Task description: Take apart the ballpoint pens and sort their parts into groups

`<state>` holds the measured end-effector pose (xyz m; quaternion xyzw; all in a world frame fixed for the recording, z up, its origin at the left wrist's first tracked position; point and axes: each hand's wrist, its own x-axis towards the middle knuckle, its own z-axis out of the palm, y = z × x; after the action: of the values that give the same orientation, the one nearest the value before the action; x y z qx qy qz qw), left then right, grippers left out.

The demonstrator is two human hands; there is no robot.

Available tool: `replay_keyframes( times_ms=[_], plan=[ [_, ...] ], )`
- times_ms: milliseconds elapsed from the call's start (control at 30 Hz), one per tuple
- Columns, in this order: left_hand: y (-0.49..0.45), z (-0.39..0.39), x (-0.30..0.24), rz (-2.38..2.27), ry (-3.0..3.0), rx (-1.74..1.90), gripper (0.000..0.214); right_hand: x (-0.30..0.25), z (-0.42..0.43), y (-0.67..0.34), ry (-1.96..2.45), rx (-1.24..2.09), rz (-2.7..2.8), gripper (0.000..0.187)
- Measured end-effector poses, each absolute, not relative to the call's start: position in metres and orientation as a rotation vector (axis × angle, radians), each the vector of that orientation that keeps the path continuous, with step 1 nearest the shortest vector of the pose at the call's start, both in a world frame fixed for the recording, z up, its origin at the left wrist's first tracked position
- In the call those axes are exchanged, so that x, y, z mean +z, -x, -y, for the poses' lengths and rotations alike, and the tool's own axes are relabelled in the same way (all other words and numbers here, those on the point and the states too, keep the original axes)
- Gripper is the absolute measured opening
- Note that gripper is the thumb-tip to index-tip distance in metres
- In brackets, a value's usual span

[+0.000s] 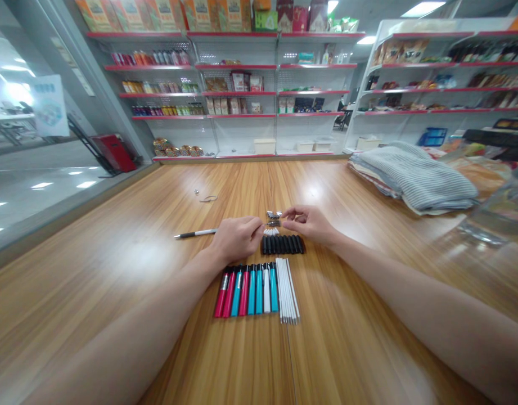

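My left hand (235,239) pinches a small dark-and-metal pen part (273,223) at its fingertips, above the wooden table (115,270). My right hand (309,223) sits just to the right, its fingertips at or very near that part. Just above it lies a small group of metal pen clips (274,214). Below my hands are a row of black pen barrels (282,244), a row of red, teal and white pen barrels (246,291), and a bundle of thin white refills (287,289). A black-and-white pen (195,233) lies left of my left hand.
A small metal piece and a thin loop (203,198) lie farther up the table. A folded striped cloth (414,177) rests on the right. Red-edged store shelves (233,93) stand behind the table, and a glass wall (43,169) runs along the left.
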<state>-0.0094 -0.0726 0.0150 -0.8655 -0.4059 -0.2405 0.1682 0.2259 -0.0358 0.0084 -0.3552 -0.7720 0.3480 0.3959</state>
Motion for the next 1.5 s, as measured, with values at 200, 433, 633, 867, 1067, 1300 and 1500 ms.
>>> replay_keyframes(
  times_ms=[200, 433, 633, 867, 1067, 1300, 1500],
  plan=[
    [0.009, 0.073, 0.015, 1.077, 2.528, -0.654, 0.026, 0.016, 0.057, -0.204, 0.855, 0.591, 2.032, 0.024],
    [0.009, 0.072, 0.015, 1.123, 2.49, -0.631, 0.026, 0.009, 0.047, -0.211, 0.91, 0.448, 2.018, 0.022],
    [0.009, 0.07, 0.015, 1.276, 2.402, -0.672, 0.028, 0.001, 0.022, -0.23, 1.196, 0.28, 1.97, 0.021],
    [0.005, 0.073, 0.017, 1.306, 2.409, -0.69, 0.029, -0.01, 0.014, -0.229, 1.382, 0.172, 2.065, 0.022],
    [0.006, 0.072, 0.016, 1.31, 2.422, -0.709, 0.029, -0.006, 0.017, -0.226, 1.36, 0.118, 2.135, 0.036],
    [0.007, 0.071, 0.015, 1.305, 2.43, -0.74, 0.029, -0.007, 0.016, -0.227, 1.238, 0.262, 2.193, 0.023],
    [0.007, 0.071, 0.014, 1.277, 2.425, -0.771, 0.028, -0.009, 0.014, -0.229, 1.189, 0.295, 2.184, 0.02]
  ],
)
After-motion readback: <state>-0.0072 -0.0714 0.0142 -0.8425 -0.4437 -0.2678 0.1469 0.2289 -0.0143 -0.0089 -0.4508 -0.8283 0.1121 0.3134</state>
